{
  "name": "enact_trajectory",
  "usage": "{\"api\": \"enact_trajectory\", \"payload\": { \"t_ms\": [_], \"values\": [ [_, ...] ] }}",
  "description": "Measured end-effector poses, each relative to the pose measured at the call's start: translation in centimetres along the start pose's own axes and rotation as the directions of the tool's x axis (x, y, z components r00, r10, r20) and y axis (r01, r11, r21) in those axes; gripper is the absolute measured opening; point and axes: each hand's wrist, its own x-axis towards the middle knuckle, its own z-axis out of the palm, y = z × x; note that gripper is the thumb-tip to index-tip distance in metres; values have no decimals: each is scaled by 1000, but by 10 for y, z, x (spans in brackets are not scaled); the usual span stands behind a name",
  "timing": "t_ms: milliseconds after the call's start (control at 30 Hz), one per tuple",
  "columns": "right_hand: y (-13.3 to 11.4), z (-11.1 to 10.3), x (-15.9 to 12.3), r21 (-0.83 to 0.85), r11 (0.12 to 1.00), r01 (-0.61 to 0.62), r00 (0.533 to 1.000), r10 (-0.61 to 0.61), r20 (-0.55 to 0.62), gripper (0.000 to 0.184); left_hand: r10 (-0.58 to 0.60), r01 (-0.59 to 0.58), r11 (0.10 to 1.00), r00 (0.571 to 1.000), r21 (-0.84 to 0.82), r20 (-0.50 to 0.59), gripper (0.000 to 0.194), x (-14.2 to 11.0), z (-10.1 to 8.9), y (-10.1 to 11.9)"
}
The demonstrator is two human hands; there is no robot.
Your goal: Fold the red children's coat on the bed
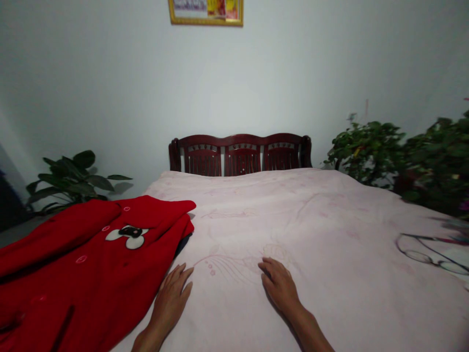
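Observation:
My left hand [170, 298] lies flat on the pale pink bedsheet [311, 234], fingers stretched out, right beside the edge of a red coat [91, 264]. The coat is spread at the left of the bed and has pink buttons and a black-and-white patch on its chest. My right hand [279, 286] rests palm down on the sheet near the middle, fingers loosely out, holding nothing. Both hands are empty.
A dark wooden bench back [240, 154] stands behind the bed against a grey wall. A leafy plant [71, 178] is at the left, bushier plants [403, 156] at the right. A framed picture [205, 12] hangs above. A printed pattern marks the sheet's right edge.

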Motion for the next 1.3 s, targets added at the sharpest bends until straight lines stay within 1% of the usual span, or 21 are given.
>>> {"api": "enact_trajectory", "payload": {
  "t_ms": [133, 267, 433, 533, 700, 1000, 1300],
  "values": [
    [1, 1, 0, -15, 1000, -3, 1000, 3, 5, 38, 3, -2, 1000, 999, -2, 35, 40, 1, 0, -3],
    [1, 2, 0, -17, 1000, -2, 1000, 2, 6, 38, -7, 7, 1000, 999, 7, 43, 41, 0, -3, 1],
    [1, 2, 0, -18, 1000, 2, 1000, -2, 0, 38, -15, 14, 1000, 999, 24, 32, 41, 0, -4, 8],
    [2, 3, 0, -18, 1000, 2, 1000, -2, -1, 37, -11, 11, 1000, 1000, 22, 14, 40, 0, -2, 5],
    [3, 4, 0, -15, 1000, 10, 1000, -10, -15, 37, 6, -6, 1000, 1000, -10, 14, 39, 1, 1, -4],
    [-2, 0, 0, -12, 1000, -11, 1000, 11, 4, 38, 6, -6, 1000, 1000, -4, -29, 40, -1, 1, 2],
    [4, 5, -1, -5, 1000, 4, 1000, -5, -27, 37, -8, 8, 1000, 1000, -7, 16, 40, 0, -2, 0]
  ]
}}
